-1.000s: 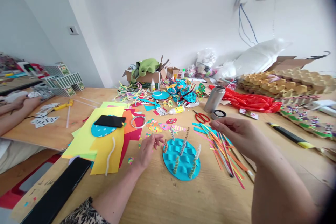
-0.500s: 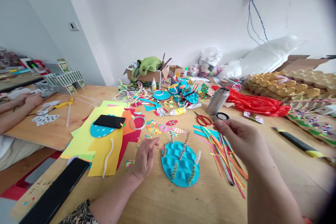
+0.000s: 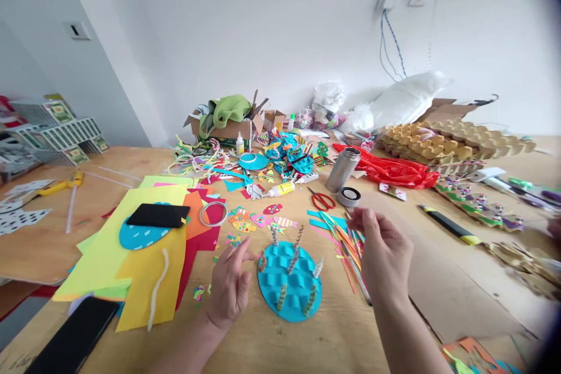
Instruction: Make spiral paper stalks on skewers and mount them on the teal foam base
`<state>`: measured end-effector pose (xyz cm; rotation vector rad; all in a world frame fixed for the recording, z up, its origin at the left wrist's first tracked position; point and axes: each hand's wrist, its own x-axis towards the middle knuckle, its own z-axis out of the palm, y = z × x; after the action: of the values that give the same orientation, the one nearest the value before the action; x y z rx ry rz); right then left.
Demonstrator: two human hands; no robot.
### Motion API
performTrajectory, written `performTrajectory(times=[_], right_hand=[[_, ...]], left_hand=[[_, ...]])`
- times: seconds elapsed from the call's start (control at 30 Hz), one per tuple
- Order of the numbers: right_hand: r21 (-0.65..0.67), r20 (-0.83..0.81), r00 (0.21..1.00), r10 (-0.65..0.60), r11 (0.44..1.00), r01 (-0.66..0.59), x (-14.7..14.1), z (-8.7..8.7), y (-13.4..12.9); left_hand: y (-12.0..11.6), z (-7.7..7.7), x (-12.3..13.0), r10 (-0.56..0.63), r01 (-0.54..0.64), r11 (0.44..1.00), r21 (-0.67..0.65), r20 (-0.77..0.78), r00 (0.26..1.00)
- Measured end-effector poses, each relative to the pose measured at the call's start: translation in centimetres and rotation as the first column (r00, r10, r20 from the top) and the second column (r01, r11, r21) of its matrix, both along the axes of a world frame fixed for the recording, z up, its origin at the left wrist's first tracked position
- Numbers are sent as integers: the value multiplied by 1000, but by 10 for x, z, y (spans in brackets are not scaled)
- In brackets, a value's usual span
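A round blue paper base [image 3: 274, 298] with woven-looking squares and several twisted upright stalks lies flat on the table. Just left of it hovers my left hand [image 3: 230, 283], fingers apart and holding nothing. My right hand [image 3: 385, 251] is raised over the coloured paper strips [image 3: 346, 251], its thumb and fingers drawn together; whatever may be between them is hidden. Paper fish [image 3: 243, 225] with dots and stripes lie behind the base. Orange-handled scissors [image 3: 323, 201] rest close to a steel flask [image 3: 344, 169] and its lid [image 3: 349, 196].
At left, a phone [image 3: 158, 215] lies on yellow paper [image 3: 109, 269], near a white ring [image 3: 213, 214]. A black device [image 3: 72, 336] sits at the front left. Glue bottles [image 3: 280, 189], a red bag [image 3: 390, 168], egg trays [image 3: 416, 143] and a utility knife [image 3: 449, 225] lie beyond.
The view has swung right, so the scene sits further left and the other person's arms at left have gone out of view. My right hand has lowered and turned, thumb up.
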<state>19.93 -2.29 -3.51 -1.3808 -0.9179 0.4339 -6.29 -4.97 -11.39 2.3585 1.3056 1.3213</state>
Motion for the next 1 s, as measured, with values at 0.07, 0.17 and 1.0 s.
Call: performTrajectory(times=[0.07, 0.17, 1.0], right_hand=[[-65, -15, 1000, 12, 998, -13, 1, -20, -15], [-104, -37, 999, 8, 994, -11, 5, -57, -36], [-559, 320, 912, 256, 829, -37, 14, -89, -44]], left_hand=[[0, -2, 1, 17, -17, 1000, 14, -2, 1000], [2, -5, 0, 55, -54, 997, -56, 4, 998], [3, -13, -1, 120, -65, 908, -415, 108, 987]])
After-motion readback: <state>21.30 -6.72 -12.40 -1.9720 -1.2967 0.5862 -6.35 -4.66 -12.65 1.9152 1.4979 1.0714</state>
